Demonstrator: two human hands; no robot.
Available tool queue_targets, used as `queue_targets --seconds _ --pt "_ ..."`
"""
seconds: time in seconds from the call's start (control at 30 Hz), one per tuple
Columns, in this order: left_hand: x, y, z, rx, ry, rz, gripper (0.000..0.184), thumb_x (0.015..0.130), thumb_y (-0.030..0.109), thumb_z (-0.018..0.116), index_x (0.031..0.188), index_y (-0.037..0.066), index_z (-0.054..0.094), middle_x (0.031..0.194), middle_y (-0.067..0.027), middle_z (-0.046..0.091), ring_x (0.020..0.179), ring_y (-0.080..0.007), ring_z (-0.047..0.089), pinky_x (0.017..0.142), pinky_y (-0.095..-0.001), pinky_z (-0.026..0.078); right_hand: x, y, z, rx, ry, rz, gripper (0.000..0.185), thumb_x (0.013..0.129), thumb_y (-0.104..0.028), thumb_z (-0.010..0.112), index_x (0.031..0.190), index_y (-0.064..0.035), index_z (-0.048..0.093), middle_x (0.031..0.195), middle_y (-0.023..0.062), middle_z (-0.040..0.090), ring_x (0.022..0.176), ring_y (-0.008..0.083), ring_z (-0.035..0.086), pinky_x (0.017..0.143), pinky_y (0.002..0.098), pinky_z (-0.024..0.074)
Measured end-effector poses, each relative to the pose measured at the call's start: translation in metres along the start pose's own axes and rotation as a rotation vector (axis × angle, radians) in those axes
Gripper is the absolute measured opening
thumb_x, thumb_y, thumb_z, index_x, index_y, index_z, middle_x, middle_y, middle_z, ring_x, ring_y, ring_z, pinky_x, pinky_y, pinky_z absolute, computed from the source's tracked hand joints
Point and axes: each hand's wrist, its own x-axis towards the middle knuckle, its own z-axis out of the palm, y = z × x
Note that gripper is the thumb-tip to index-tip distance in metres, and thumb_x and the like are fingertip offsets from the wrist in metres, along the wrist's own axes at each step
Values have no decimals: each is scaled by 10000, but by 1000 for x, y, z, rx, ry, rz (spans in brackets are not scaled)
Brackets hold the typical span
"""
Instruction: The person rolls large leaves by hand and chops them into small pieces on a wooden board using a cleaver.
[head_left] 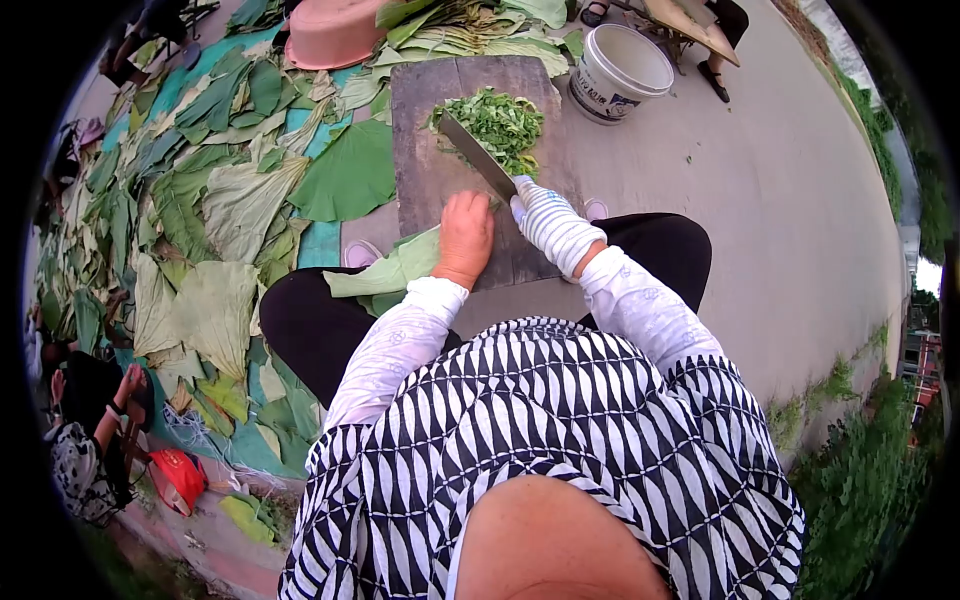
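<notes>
A worn wooden board lies in front of me, with a pile of chopped green leaves on its far half. My right hand, in a striped glove, is closed round the handle of a wide knife; the blade points away and to the left, its tip beside the pile. Bare and with fingers curled, my left hand presses on a folded green leaf at the board's near left part. The leaf sticks out to the left past the board's edge.
Large leaves cover a green sheet on the left. A pink tub stands beyond, a white bucket right of the board. Other people's hands show at far left, near a red bag. Someone's foot is at the upper right.
</notes>
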Motion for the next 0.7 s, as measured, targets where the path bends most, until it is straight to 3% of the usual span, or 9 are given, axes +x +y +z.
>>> queue_targets --seconds 0.07,0.3,0.47,0.6,0.7 --pt "7 -4 6 -12 25 29 190 720 27 600 908 38 578 958 -124 559 885 -334 527 770 -430 444 -7 -4 -8 -30 -33 85 340 907 -190 496 1197 -12 506 906 269 634 859 421 615 757 466 494" --pt "8 -3 5 22 -21 2 152 716 31 605 866 34 584 963 -121 565 888 -333 527 765 -430 444 -69 -3 -25 -21 102 -197 351 875 -120 527 1208 -11 510 945 248 635 864 366 632 760 428 510" --pt "7 -4 4 27 -34 -11 159 715 27 599 872 28 581 941 -134 561 859 -345 522 727 -442 435 -105 6 -31 -68 64 -203 339 865 -94 529 1190 0 518 984 225 629 831 357 632 718 426 516" --pt "7 -1 4 -18 -10 5 181 714 26 593 894 30 579 906 -135 537 853 -345 514 721 -445 428 -115 9 -35 -47 38 -213 288 867 -78 503 1140 15 524 885 201 619 771 355 623 684 421 516" --pt "7 0 2 -17 -37 -11 197 709 30 597 905 28 578 904 -133 531 859 -344 509 732 -442 426 -115 8 -38 -100 -106 -114 329 853 -54 442 1160 47 503 982 266 613 889 393 618 804 436 498"
